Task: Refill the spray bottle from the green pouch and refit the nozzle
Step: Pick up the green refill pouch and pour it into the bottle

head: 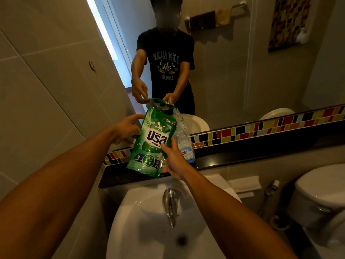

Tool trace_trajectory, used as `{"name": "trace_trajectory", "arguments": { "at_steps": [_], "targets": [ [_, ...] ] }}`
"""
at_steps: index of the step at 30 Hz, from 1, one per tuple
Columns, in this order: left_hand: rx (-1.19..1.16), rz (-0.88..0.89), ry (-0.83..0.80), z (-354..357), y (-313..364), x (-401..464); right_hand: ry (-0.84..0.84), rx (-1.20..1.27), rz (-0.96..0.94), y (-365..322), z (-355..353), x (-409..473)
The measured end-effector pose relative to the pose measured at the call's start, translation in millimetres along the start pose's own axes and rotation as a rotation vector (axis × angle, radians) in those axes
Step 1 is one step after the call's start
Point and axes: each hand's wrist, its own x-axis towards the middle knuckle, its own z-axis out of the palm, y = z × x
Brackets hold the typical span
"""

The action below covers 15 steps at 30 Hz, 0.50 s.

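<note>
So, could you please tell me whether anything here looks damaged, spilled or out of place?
The clear bottle on the dark ledge behind the green pouch looks crumpled and dented along its upper body. No spill shows on the ledge or in the sink.

My one camera sits on my head and looks forward and down, with my forearms running in from the lower left and lower right toward the middle of the frame. The sink (145,221) lies close below at bottom centre, and the wide lens bends the wall tiles at the left edge. The mirror (233,71) fills the upper half straight ahead, near enough to throw my own front back at me, so this single view shows the scene from both sides.
</note>
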Motion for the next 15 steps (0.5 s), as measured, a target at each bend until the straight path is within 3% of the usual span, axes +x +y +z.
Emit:
{"name": "trace_trajectory", "arguments": {
  "at_steps": [15],
  "targets": [
    [0.014, -0.006, -0.012, -3.8, 1.8, 1.5, 0.002, 0.010, 0.002, -0.4, 2.5, 0.4]
  ]
}}
